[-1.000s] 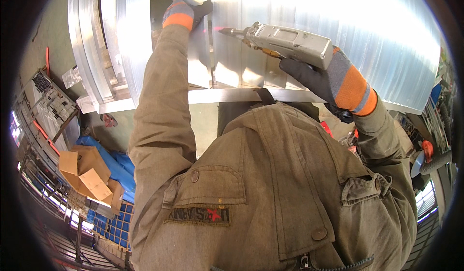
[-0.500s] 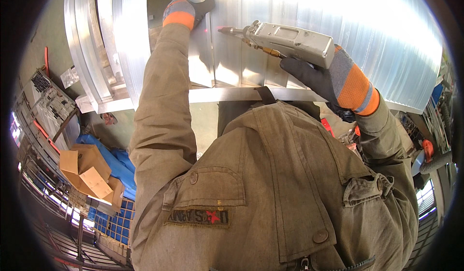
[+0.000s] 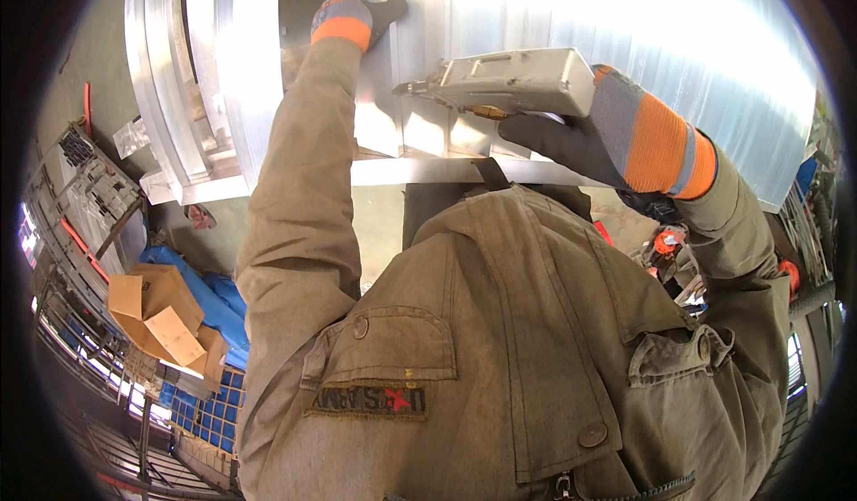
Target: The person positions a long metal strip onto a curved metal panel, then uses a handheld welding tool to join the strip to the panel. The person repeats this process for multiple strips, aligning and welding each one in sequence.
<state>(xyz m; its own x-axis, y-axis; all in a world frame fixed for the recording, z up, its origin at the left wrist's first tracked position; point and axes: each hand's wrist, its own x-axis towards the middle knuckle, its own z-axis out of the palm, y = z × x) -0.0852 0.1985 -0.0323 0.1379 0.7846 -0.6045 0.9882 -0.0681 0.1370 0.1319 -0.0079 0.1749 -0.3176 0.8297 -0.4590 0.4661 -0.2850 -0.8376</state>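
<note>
My right hand point(image 3: 616, 130), in a grey and orange glove with dark fingers, grips a grey handheld laser welding gun point(image 3: 527, 81) from its near side. The gun's nozzle points left, close above the seam between two silvery metal profiles. At the far left end of this work, my left hand point(image 3: 346, 17), gloved alike, holds the edge of a long metal profile point(image 3: 377, 72). Its thumb stretches right across the top; its other fingers are partly hidden. Wide ribbed metal panelling point(image 3: 607, 28) runs to the right, glaring brightly.
A metal bar point(image 3: 411, 173) crosses under the profiles' near ends. Several loose profiles point(image 3: 254, 81) lie to the left. Lower left are an open cardboard box point(image 3: 156, 309), blue sheeting point(image 3: 228, 313) and a rack of metal stock point(image 3: 94, 179). Cluttered gear stands at the right.
The welding gun has tilted and shifted slightly left with my right hand. A red light spot near the nozzle no longer shows. My left hand sits slightly farther right in view.
</note>
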